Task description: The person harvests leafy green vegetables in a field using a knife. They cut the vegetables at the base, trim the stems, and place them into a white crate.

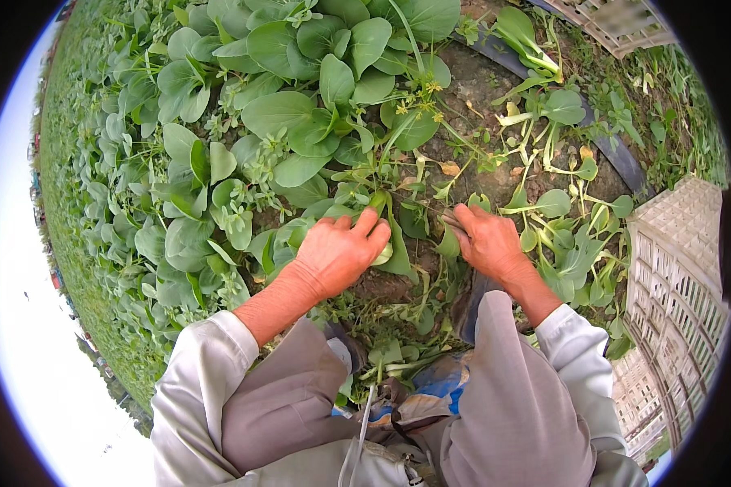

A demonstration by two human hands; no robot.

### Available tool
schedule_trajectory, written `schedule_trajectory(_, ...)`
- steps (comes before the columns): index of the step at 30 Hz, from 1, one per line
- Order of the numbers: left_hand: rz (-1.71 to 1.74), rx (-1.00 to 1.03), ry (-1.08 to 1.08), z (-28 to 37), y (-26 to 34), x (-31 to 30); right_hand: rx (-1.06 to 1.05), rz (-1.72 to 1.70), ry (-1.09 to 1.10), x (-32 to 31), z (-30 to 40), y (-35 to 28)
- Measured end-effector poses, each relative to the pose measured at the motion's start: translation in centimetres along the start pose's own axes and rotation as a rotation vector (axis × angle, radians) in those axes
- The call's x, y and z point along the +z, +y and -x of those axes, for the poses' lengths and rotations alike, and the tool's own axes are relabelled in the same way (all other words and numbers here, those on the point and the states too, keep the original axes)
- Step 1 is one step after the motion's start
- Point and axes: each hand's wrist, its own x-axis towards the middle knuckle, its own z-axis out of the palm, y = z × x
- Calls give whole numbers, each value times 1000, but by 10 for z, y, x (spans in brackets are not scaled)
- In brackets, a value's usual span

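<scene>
My left hand (344, 252) grips a leafy green plant with pale stems, a bok choy (399, 243), low at the edge of the planted bed. Its leaves hang out past my fingers, and its base is partly hidden by the hand. Just to the right, my right hand (490, 243) is curled around a thin greyish tool (452, 221), most of it covered by the fingers. Whether it is a knife I cannot tell. Bare soil and small weeds lie between the two hands.
Dense bok choy (335, 79) grows ahead and to the left. Cut leaves and stalks (575, 255) litter the ground at right, near a dark flat hose (621, 161). A pale slatted plastic crate (670, 292) stands at right, another (621, 24) farther off. A blue-printed sack (441, 383) lies between my legs.
</scene>
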Motion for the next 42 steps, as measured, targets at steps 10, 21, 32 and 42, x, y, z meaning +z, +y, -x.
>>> schedule_trajectory(10,217,-257,-258,-4,3,-1,11,-51,-266,-9,-43,13)
schedule_trajectory(21,138,-275,-508,-19,-5,5,-82,-34,-268,3,-51,12)
schedule_trajectory(32,298,-156,-241,-8,-1,-44,-31,-274,0,-10,1,32)
schedule_trajectory(42,776,55,-15,-32,9,-136,10,-1432,59,-108,-28,-9)
